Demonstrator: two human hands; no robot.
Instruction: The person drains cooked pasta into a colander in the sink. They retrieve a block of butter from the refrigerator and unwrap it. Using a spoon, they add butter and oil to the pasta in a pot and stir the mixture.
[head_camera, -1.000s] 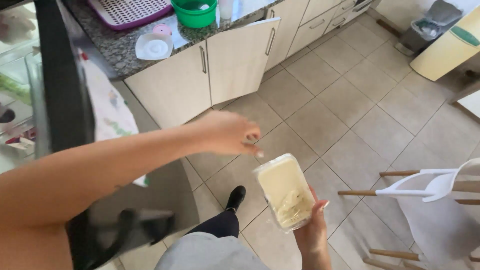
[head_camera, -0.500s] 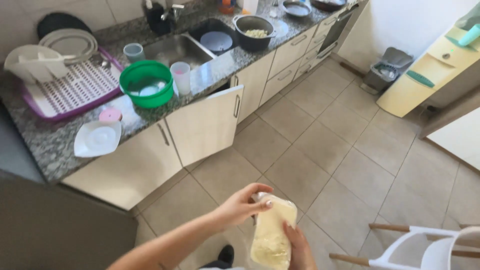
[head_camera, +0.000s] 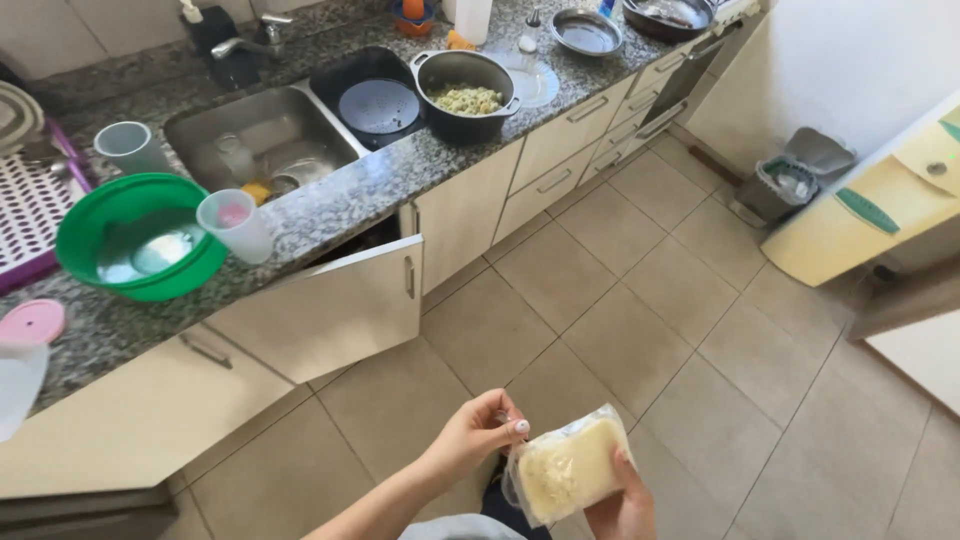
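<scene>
My right hand (head_camera: 622, 508) holds a clear plastic bag of pale yellow cheese (head_camera: 566, 466) from below, low in the view over the tiled floor. My left hand (head_camera: 478, 434) reaches in from the lower left and pinches the bag's near edge with its fingertips. Both hands are on the bag. My forearm runs out of the bottom edge.
A granite counter (head_camera: 330, 210) runs across the top with a steel sink (head_camera: 262, 140), a black pot of food (head_camera: 464, 96), a green bowl (head_camera: 135, 240) and a plastic cup (head_camera: 234, 224). A cupboard door (head_camera: 335, 310) under the sink hangs ajar. A bin (head_camera: 800, 172) stands at the right.
The view swung from the fridge side to the counter and sink. My left hand left the door area and came onto the bag, which has stayed in my right hand.
</scene>
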